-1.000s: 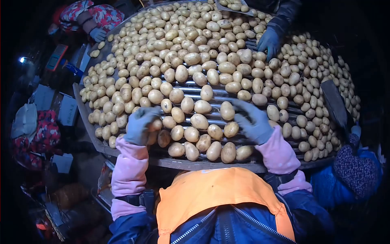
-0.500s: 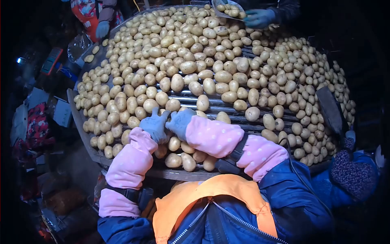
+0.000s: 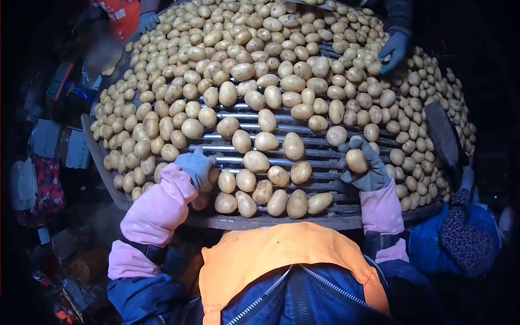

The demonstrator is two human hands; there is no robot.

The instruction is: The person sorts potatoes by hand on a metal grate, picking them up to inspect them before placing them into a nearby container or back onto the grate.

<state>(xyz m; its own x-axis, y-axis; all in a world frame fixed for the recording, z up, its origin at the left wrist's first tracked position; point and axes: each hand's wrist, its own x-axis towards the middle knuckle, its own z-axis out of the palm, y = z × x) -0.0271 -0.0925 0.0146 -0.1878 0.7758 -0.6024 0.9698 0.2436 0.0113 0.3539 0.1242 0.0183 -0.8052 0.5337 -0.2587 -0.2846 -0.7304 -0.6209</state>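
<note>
My right hand (image 3: 374, 172), in a grey glove, is turned palm up with its fingers curled round a potato (image 3: 356, 161). It is over the right part of the slatted metal rack (image 3: 233, 115). My left hand (image 3: 195, 167), gloved too, lies back up at the left edge of the slats, against several potatoes. Its fingertips are mostly hidden, and a potato (image 3: 213, 175) shows partly beside it. Between my hands, a loose group of potatoes (image 3: 262, 191) sits on the slats near the front edge.
A thick heap of potatoes (image 3: 162, 81) covers the back and both sides. A wooden board (image 3: 441, 138) stands at the right. Other people's gloved hands are at the back right (image 3: 396, 51), back left (image 3: 148, 21) and far right (image 3: 467, 177). A wooden rim (image 3: 260, 221) runs in front of me.
My hands, close together before, are now apart: the right has moved right and holds a potato, the left slightly left. More potatoes show between them. The back-right co-worker's hand has moved nearer.
</note>
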